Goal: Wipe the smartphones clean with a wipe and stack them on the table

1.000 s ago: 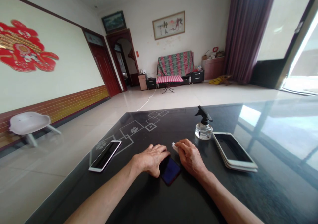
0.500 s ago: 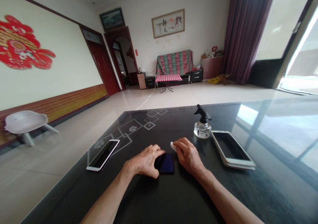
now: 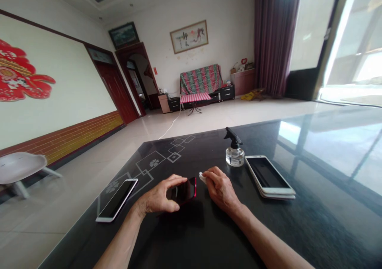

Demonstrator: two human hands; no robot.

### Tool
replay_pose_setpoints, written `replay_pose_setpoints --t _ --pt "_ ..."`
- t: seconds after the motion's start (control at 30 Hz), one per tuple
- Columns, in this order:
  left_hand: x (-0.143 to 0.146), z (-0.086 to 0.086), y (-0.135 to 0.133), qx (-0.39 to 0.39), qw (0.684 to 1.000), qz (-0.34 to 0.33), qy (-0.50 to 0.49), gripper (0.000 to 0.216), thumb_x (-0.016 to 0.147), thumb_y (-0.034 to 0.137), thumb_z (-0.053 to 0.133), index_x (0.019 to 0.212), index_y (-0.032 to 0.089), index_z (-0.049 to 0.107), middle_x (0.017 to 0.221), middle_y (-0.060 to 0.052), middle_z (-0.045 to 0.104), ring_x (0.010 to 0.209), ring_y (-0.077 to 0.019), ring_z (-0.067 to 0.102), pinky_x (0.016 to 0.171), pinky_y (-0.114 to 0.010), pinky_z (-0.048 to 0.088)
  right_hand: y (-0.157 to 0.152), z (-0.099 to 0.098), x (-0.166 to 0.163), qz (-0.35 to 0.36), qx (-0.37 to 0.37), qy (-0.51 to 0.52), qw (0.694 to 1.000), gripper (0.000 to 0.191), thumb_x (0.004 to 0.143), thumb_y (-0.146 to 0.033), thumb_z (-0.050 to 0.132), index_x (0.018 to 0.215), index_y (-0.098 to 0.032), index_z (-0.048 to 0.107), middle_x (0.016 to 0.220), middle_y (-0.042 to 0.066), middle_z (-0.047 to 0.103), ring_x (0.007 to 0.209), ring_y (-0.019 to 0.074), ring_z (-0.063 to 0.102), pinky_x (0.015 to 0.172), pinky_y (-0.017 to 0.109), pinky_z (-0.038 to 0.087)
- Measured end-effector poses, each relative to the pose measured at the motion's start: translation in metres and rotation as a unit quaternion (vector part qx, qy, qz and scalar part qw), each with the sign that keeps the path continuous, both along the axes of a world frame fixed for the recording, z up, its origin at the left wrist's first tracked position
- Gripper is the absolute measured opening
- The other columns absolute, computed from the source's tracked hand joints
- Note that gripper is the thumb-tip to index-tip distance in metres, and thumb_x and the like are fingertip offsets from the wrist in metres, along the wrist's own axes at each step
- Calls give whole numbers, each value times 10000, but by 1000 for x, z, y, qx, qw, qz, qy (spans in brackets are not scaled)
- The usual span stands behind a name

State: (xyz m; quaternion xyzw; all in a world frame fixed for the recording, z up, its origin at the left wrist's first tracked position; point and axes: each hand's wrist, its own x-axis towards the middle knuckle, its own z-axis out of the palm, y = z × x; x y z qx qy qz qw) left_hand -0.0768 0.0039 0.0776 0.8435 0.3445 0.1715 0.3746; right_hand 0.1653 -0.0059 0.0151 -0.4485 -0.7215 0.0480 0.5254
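Here's the big black glossy bench in front of me, with white squares and little flowers printed toward its far left corner.

To the right of my hands, toward the far edge, lies a stack of white-framed phones, flat, dark screen up. Over by the left edge lies a single white-framed phone, also flat with its screen up and well apart from the rest.

Just beside the far end of the stack stands a small clear spray bottle with a black trigger top, upright and close to the far edge.

Now my left hand: the fingers are curled around a dark phone with a red rim, thumb along its near side and fingertips over the far side. The phone is tilted, glossy face toward me, red edge showing on the right. Whether its lower end touches the bench I can't tell.

My right hand sits knuckles up just to the right of that phone, fingers pinched tight on a small white pad that pokes out at the fingertips, very close to the phone's red edge.
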Motion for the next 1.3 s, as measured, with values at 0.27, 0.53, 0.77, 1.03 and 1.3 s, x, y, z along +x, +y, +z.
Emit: replay_pose_setpoints --t 0.27,0.53,0.77,1.03,1.3 --pt "0 -6 4 11 1000 26 -11 750 581 131 695 1304 232 523 1284 -38 500 1206 -269 471 1082 -382 336 -9 15 -14 63 0 101 993 177 888 -185 485 888 -205 661 863 53 592 795 154 589 724 253 469" --pt "2 -5 1 21 998 33 -38 733 579 130 707 1287 225 540 1241 -34 528 1170 -258 499 1073 -366 350 -14 22 -21 105 -12 109 988 168 886 -200 500 869 -202 667 860 54 587 786 157 585 717 262 470" --pt "-9 -11 9 24 996 72 -51 751 567 89 699 1289 216 536 1291 -37 513 1226 -259 469 1109 -380 304 -20 21 -30 141 -11 97 985 164 895 -177 488 885 -192 652 860 52 581 779 147 575 706 257 462" --pt "4 -15 4 1 997 36 -73 800 568 91 727 1323 237 505 1289 -19 517 1228 -254 474 1107 -360 321 -10 16 -19 95 -12 129 987 158 883 -198 511 865 -192 668 837 55 594 774 159 588 708 266 470" --pt "-6 -20 10 14 993 76 -93 787 559 55 709 1305 214 516 1270 -33 526 1220 -246 483 1109 -364 318 -19 19 -29 127 -14 119 985 156 883 -179 507 893 -192 662 849 53 590 776 151 586 711 256 468"
